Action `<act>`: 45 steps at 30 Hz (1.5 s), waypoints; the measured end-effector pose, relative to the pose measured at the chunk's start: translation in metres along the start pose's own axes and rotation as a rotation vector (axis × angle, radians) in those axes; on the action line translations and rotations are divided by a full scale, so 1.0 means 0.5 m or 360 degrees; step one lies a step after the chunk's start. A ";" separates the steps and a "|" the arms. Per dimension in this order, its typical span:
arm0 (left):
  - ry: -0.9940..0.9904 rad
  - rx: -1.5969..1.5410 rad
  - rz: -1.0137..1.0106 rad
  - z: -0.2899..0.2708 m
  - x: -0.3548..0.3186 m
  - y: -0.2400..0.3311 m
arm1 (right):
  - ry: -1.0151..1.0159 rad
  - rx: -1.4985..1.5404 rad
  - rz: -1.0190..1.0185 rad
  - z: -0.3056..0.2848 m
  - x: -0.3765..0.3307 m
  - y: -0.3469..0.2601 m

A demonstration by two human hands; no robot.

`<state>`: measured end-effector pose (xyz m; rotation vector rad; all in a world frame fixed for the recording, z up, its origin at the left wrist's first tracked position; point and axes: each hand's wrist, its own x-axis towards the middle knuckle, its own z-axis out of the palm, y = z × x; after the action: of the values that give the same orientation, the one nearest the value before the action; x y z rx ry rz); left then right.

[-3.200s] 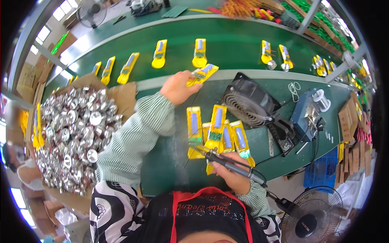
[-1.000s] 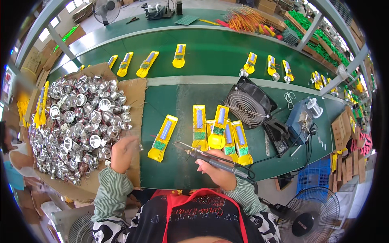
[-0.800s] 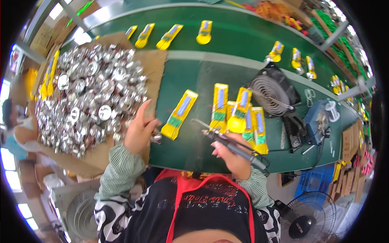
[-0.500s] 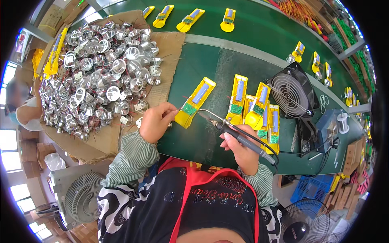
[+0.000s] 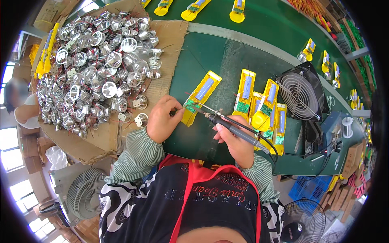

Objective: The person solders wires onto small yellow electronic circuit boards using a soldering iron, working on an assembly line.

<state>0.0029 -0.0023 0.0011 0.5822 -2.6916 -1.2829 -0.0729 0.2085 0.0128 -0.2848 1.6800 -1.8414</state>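
1. Just changed: the tip of your soldering iron [image 5: 239,131] now reaches the green circuit board [image 5: 190,106]; half a second ago it was just right of it. (Touching or hovering, I can't tell at this size.)
2. Your right hand [image 5: 239,141] is wrapped round the iron's handle, thumb and fingers clamped on it, on the near side of the bench.
3. Your left hand [image 5: 164,119] is at the board's left edge; a second ago it was over by the heap of silver reflectors [image 5: 109,60]. Thumb and forefinger look drawn close together; whether they pinch a lead or a small part, I can't tell.
4. The yellow casing [image 5: 189,118] in work lies slanted on the green bench [image 5: 198,141], between your hands. Its board end points near and left, its blue cell [image 5: 204,89] far and right.
5. What this means, as I judge it: both your hands now serve one board, so this reads as the fine contact stage. A slip at either side could shift the casing, as nothing visible clamps it.
6. To the right, a cluster of yellow casings [image 5: 261,120] sits apart from your piece; beyond it stands a black fan [image 5: 300,91].
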 end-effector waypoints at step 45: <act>-0.0088 0.0127 0.0169 0.008 -0.009 -0.005 | 0.0004 0.0038 0.0058 -0.017 -0.009 0.003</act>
<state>0.0068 0.0010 -0.0030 0.4116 -2.7877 -1.1872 -0.0733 0.2180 0.0111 -0.2409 1.6530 -1.8347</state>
